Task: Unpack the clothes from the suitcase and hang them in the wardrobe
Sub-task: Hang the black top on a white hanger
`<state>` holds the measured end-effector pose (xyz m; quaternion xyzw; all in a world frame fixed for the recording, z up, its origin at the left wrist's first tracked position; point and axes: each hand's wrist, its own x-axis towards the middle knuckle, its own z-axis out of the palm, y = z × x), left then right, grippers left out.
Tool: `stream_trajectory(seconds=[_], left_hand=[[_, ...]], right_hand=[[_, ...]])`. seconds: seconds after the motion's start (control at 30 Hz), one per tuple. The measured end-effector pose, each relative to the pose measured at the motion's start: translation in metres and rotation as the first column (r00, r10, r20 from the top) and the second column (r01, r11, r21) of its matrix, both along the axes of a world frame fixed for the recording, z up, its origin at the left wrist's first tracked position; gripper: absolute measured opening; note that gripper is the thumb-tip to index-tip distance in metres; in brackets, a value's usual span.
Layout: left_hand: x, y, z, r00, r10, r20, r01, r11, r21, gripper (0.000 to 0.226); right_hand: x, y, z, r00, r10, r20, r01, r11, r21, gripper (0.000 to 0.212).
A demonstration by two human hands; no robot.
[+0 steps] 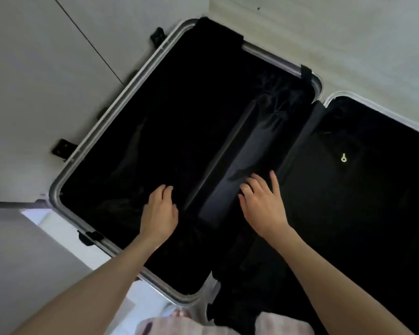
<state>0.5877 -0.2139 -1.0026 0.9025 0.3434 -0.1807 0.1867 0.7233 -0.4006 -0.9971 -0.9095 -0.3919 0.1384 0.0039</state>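
The suitcase (65,182) has a silver-grey frame and a black lining. Black latches (61,147) sit along its left edge. A small pale-gold tag (343,157) shows in the right half. The floor (348,32) is pale.

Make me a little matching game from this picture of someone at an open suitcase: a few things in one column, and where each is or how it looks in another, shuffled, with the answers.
Things
1. left hand
2. right hand
3. zip pull
4. suitcase rim

Descriptions
A. pale and small, on the dark lining of the right-hand half
B. silver-grey, framing the left-hand half
C. wears a thin ring, fingers spread over the dark fabric
D. fingers bent down onto the dark contents of the left-hand half

Pairs: 1-D, 2-C, 3-A, 4-B
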Motion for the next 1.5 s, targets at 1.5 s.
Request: stream_trajectory(seconds=[1.5], left_hand=[[-0.087,-0.140,0.637,0.552,0.829,-0.086,-0.443,0.205,-0.873,0.029]], right_hand=[[-0.134,-0.071,0.582,0.802,0.018,-0.597,0.106,0.979,0.172,0.041]])
